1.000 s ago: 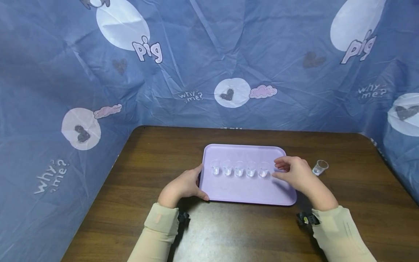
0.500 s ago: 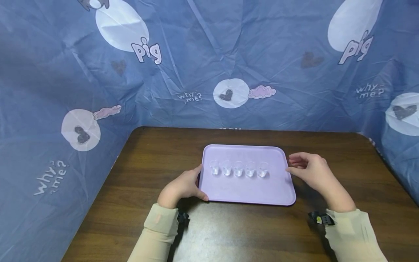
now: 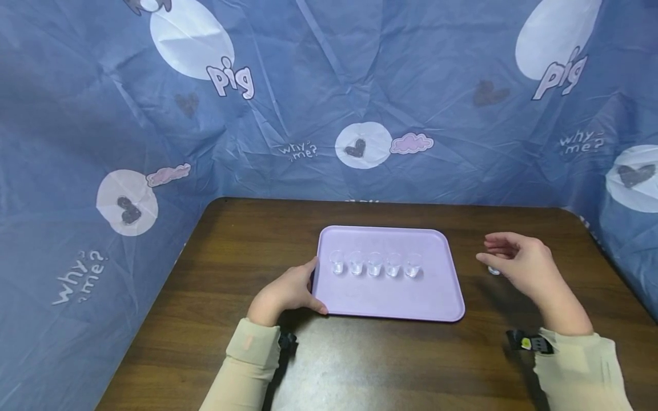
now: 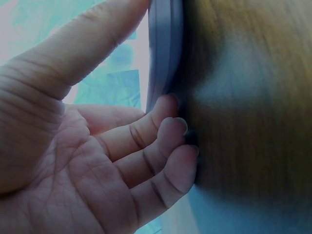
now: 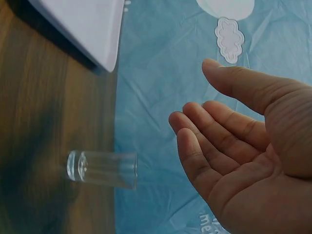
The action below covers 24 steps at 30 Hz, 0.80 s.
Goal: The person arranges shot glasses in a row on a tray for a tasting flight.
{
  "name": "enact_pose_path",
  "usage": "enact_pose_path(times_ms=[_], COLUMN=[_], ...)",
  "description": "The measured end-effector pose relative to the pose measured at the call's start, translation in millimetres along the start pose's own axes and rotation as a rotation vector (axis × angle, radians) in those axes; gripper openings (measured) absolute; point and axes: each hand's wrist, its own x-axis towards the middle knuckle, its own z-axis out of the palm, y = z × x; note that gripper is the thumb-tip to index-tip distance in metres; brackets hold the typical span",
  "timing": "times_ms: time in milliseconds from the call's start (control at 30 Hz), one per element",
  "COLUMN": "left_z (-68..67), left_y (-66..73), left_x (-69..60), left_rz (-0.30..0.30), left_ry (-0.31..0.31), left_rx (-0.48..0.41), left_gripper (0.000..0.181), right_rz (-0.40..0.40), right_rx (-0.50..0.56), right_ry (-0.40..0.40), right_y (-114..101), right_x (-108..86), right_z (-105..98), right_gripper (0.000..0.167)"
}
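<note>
My left hand rests against the left edge of a lilac tray; its thumb lies at the near left corner. In the left wrist view the fingers bend loosely beside the tray's rim. Several small clear shot glasses stand upright in a row on the tray. Another clear shot glass stands on the table right of the tray; in the head view my right hand hides most of it. My right hand hovers over that glass, fingers loosely bent, thumb apart, holding nothing.
The brown wooden table carries the tray and the lone glass. A blue printed cloth hangs behind the table and along its sides.
My right hand has moved right, from beside the row of glasses on the tray to above the lone shot glass. My left hand and the tray stay in place.
</note>
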Motion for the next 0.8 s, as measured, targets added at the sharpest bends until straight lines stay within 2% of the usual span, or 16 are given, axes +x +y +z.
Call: enact_pose_path(times_ms=[533,800], left_z=[-0.7,-0.8], left_y=[0.4,1.5], left_x=[-0.1,-0.8], left_rz=[0.017,0.012], left_ry=[0.003,0.002], left_rx=[0.005,0.000], left_gripper=[0.117,0.118], right_rz=[0.057,0.072], right_rx=[-0.047,-0.054], right_ry=[0.104,0.120], right_y=[17.4,27.4], right_x=[-5.4,-4.7], right_z=[-16.2,-21.9], right_gripper=[0.050,0.052])
